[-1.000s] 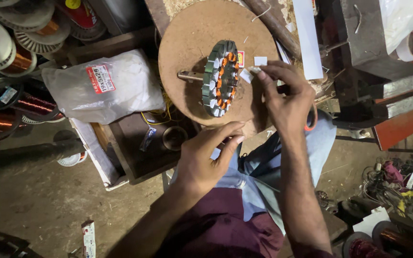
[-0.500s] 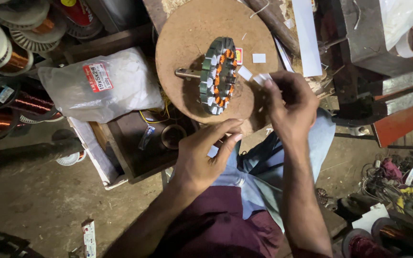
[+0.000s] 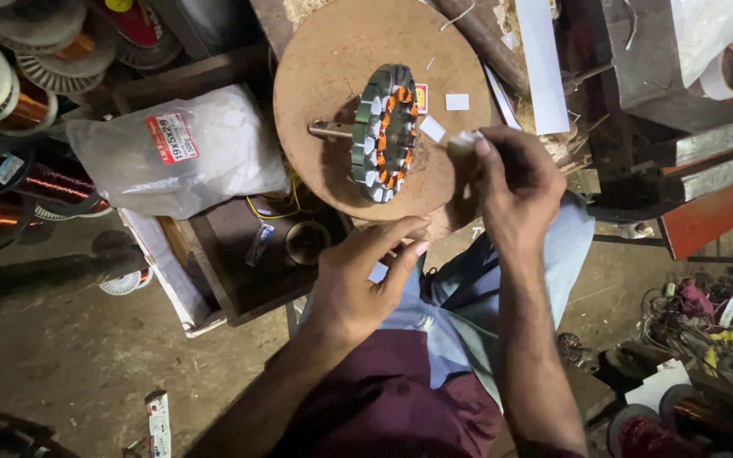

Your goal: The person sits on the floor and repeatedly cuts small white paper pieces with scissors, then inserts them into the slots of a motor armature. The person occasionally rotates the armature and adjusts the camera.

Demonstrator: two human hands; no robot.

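While the stator stands on edge on the round board, the right hand has drawn back, pinching a white slip beside it; left hand hovers open, empty.

The round brown fibreboard disc looks matt and slightly rough. On it, the green-painted laminated metal stator carries glossy orange copper windings and matt white paper slot liners. A small white paper slip looks smooth. The translucent white plastic bag is crinkled and faintly shiny.
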